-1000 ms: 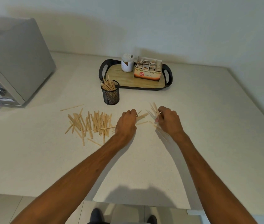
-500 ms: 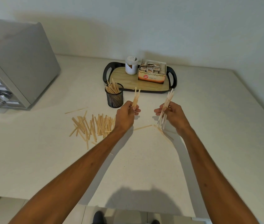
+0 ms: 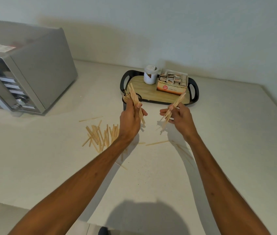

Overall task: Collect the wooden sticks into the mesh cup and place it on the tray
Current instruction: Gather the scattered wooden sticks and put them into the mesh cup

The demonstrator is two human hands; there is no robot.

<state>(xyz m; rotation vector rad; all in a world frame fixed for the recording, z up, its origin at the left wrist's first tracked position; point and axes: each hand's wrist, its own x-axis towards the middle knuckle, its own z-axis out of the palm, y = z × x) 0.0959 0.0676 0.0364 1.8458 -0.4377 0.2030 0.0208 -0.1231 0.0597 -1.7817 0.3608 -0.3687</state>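
Wooden sticks (image 3: 100,134) lie scattered on the counter (image 3: 49,167), left of the left forearm. Left hand (image 3: 131,117) grips a bundle (image 3: 134,96), partly hiding the black mesh cup (image 3: 125,105), which stands on the counter just beside the tray (image 3: 122,82). Right hand (image 3: 180,116) pinches a second bundle (image 3: 176,103), clear of the counter

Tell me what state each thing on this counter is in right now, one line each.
Tray: flat on the counter.
White jar: upright on the tray, lidded.
Box: on the tray, top open, packets inside.
Mesh cup: upright on the counter, off the tray, partly filled.
Loose sticks: scattered flat on the counter.
Left hand: raised, grips a stick bundle.
Right hand: raised, pinches a smaller stick bundle.
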